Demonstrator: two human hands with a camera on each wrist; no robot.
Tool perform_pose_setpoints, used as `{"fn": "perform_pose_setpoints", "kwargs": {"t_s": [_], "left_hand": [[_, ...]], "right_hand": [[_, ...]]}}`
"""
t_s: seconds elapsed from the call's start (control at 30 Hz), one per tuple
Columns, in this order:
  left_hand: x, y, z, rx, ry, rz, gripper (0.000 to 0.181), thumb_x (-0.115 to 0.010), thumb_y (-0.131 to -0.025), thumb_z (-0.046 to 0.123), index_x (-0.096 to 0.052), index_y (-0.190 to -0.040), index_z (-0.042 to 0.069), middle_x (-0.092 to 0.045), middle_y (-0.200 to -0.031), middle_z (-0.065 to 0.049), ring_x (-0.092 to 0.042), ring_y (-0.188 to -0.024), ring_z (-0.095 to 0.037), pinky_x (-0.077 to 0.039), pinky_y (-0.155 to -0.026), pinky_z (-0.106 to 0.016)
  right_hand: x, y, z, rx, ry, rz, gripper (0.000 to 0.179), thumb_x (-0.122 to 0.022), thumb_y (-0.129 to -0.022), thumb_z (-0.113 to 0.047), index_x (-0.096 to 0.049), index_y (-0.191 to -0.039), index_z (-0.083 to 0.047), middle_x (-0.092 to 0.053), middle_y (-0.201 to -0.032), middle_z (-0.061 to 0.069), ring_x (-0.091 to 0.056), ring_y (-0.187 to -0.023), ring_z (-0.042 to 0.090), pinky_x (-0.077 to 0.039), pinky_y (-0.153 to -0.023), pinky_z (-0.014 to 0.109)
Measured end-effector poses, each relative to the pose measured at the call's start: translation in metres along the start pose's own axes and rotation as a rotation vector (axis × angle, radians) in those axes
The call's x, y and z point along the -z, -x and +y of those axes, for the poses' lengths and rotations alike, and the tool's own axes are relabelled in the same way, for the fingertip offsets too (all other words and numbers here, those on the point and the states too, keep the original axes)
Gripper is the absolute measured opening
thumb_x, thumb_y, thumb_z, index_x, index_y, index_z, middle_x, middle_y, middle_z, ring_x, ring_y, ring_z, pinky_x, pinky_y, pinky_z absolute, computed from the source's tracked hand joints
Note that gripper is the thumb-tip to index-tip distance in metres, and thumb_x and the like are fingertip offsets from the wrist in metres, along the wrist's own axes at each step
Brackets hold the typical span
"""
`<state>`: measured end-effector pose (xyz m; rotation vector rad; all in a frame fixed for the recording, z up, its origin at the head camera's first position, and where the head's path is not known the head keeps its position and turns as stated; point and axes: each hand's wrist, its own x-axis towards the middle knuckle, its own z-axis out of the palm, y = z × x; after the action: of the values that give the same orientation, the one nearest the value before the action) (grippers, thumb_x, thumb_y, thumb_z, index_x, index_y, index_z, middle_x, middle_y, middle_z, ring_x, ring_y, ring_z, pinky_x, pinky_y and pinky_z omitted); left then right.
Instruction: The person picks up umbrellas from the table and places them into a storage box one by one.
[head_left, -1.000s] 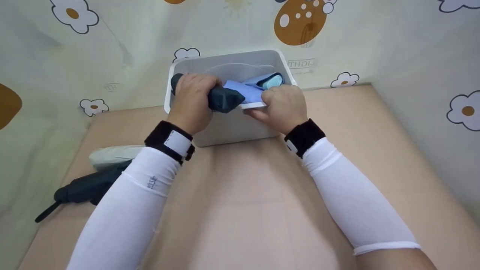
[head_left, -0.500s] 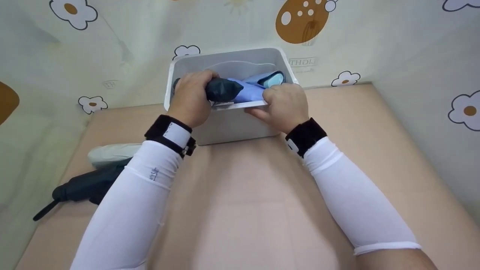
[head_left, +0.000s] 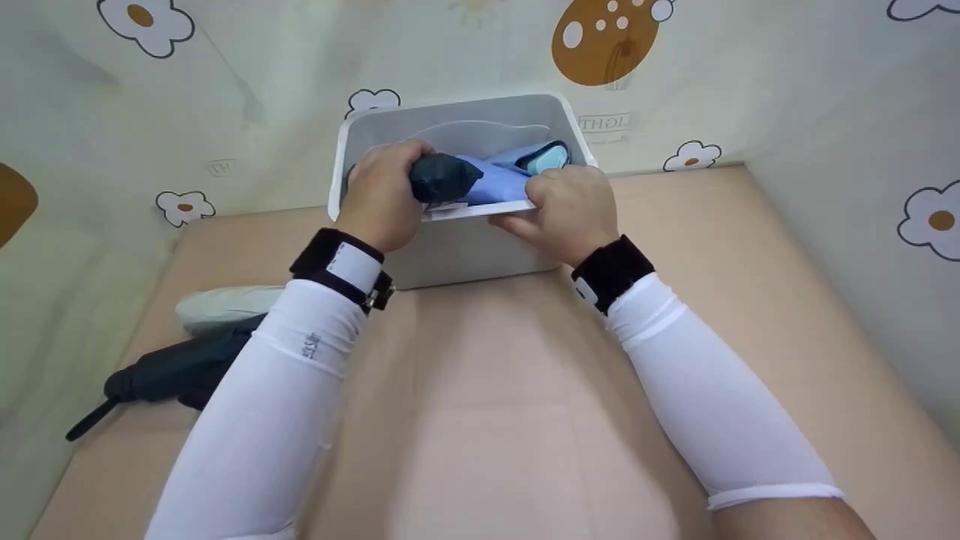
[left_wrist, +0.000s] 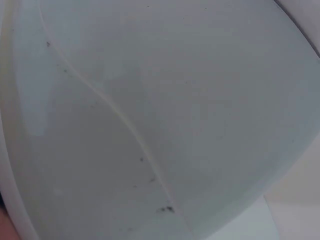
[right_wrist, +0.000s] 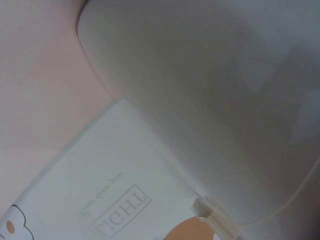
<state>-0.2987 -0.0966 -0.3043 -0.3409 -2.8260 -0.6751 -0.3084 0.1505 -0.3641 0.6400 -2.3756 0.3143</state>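
Note:
My left hand [head_left: 386, 195] grips a dark folded umbrella [head_left: 444, 178] at the front left of the white bin [head_left: 480, 259], over its opening. One end of the umbrella pokes out past the fingers, and the rest is hidden by the hand. At the front right corner, my right hand [head_left: 574, 214] holds the bin's rim, thumb outside. Inside the bin lies a blue folded cloth item [head_left: 493, 180] with a light-blue rounded end [head_left: 549, 159]. In the left wrist view the bin's wall [left_wrist: 200, 100] fills most of the picture, as does the bin's side [right_wrist: 180, 75] in the right wrist view.
On the table [head_left: 495, 420] at left lie another dark folded umbrella [head_left: 180, 371] with a strap and a pale green folded one [head_left: 225, 309], both partly behind my left sleeve. A patterned sheet [head_left: 787, 82] hangs close behind the bin and along both sides.
My left hand has lowered the dark umbrella a little into the bin's opening, so the front rim now shows below it. The right hand keeps its hold on the rim.

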Motion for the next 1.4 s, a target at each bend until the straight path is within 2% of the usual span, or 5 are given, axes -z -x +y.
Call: {"fn": "perform_pose_setpoints", "kwargs": {"t_s": [0.43,0.77,1.03,1.23,1.4], "left_hand": [[-0.003,0.006,0.004,0.056,-0.079,-0.139,0.051,-0.042,-0.099,0.003,-0.061,-0.144,0.019,-0.064,-0.148,-0.004,-0.053,-0.142,-0.03,-0.029,-0.125,-0.047],[-0.002,0.008,0.003,0.102,-0.064,-0.172,0.052,-0.038,-0.1,0.008,-0.058,-0.147,0.021,-0.06,-0.152,-0.003,-0.051,-0.142,-0.031,-0.034,-0.122,-0.05],[-0.006,0.01,-0.006,0.027,-0.111,-0.07,0.046,-0.037,-0.102,0.014,-0.063,-0.141,0.016,-0.068,-0.143,-0.006,-0.06,-0.135,-0.033,-0.04,-0.117,-0.051],[-0.011,0.021,-0.02,-0.065,-0.18,0.068,0.037,-0.042,-0.108,0.031,-0.07,-0.118,0.009,-0.076,-0.108,-0.011,-0.069,-0.108,-0.036,-0.047,-0.104,-0.055],[-0.011,0.036,-0.029,-0.104,-0.187,0.105,0.043,-0.043,-0.109,0.043,-0.068,-0.11,0.009,-0.073,-0.1,-0.012,-0.068,-0.104,-0.036,-0.041,-0.11,-0.059]], "right_hand": [[-0.001,0.0,0.001,-0.006,-0.004,0.01,0.074,-0.068,-0.085,-0.078,-0.044,-0.058,-0.013,-0.038,-0.054,0.002,-0.052,-0.055,0.029,-0.031,-0.054,0.039],[-0.003,0.001,0.0,-0.002,0.006,-0.001,0.075,-0.066,-0.086,-0.078,-0.046,-0.059,-0.012,-0.04,-0.054,0.003,-0.053,-0.055,0.03,-0.033,-0.054,0.039],[-0.001,0.0,0.001,-0.001,0.016,-0.001,0.074,-0.067,-0.086,-0.077,-0.047,-0.059,-0.011,-0.045,-0.054,0.007,-0.056,-0.058,0.031,-0.035,-0.055,0.04],[-0.001,0.0,0.0,0.0,0.016,-0.01,0.074,-0.066,-0.087,-0.077,-0.045,-0.058,-0.012,-0.042,-0.054,0.006,-0.054,-0.057,0.03,-0.032,-0.055,0.039],[0.0,0.0,0.0,0.001,0.011,-0.011,0.074,-0.066,-0.086,-0.077,-0.044,-0.058,-0.013,-0.039,-0.054,0.004,-0.053,-0.056,0.03,-0.031,-0.055,0.039]]}}
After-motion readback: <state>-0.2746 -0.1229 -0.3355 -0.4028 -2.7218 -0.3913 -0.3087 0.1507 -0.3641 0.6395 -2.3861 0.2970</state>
